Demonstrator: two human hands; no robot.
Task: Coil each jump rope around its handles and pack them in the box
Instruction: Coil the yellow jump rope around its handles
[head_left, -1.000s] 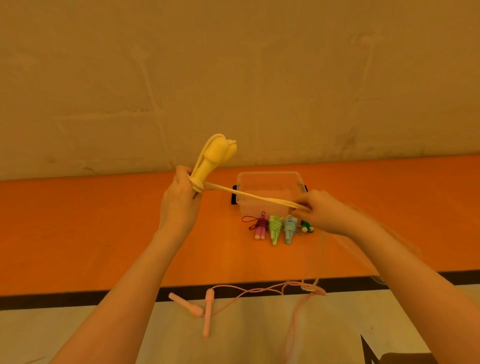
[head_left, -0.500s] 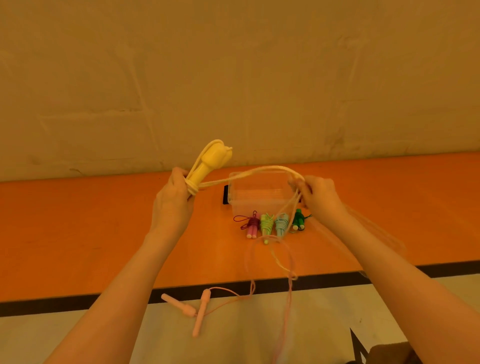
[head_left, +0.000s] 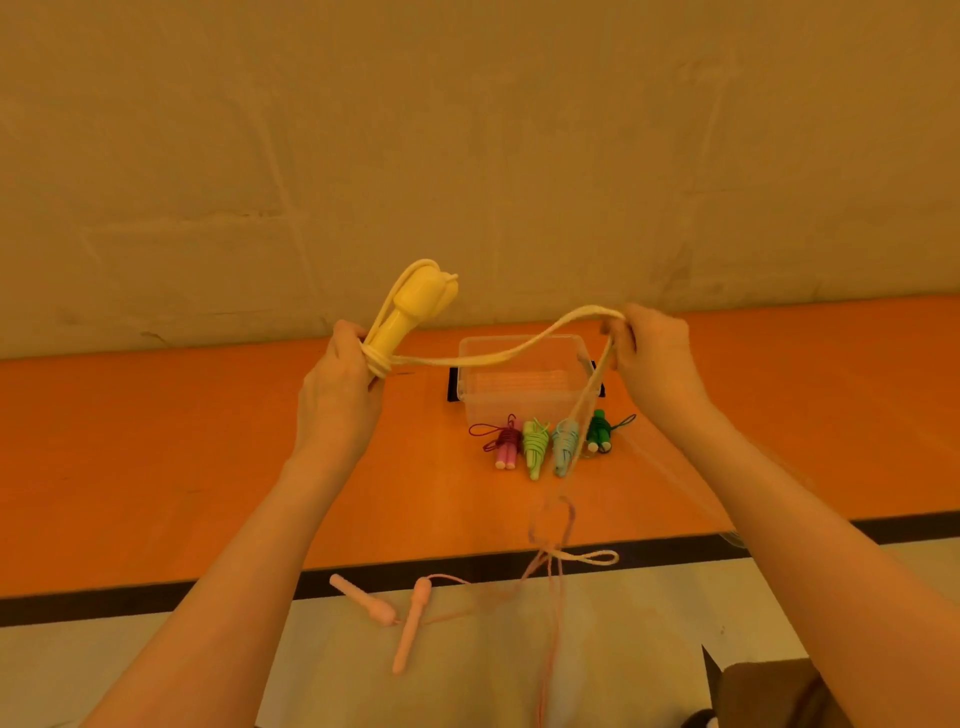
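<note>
Here the yellow jump rope (head_left: 498, 356) is mid-coil, held in the air above the orange floor: a few turns sit at the base of its paired handles (head_left: 410, 312), and slack arcs over the clear box (head_left: 519, 384). Next, I judge, that loop must be brought round the handles and pulled snug. The left hand (head_left: 337, 384) grips the handles closed; the right hand (head_left: 649, 353) pinches the rope. Four coiled ropes (head_left: 550, 441) wait beside the box; a pink rope (head_left: 410, 618) lies loose nearer.

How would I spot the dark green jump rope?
Find the clear plastic box on the orange floor. Four coiled ropes lie in a row before it. The dark green jump rope is at the right end, darkest and stubbiest.
</note>
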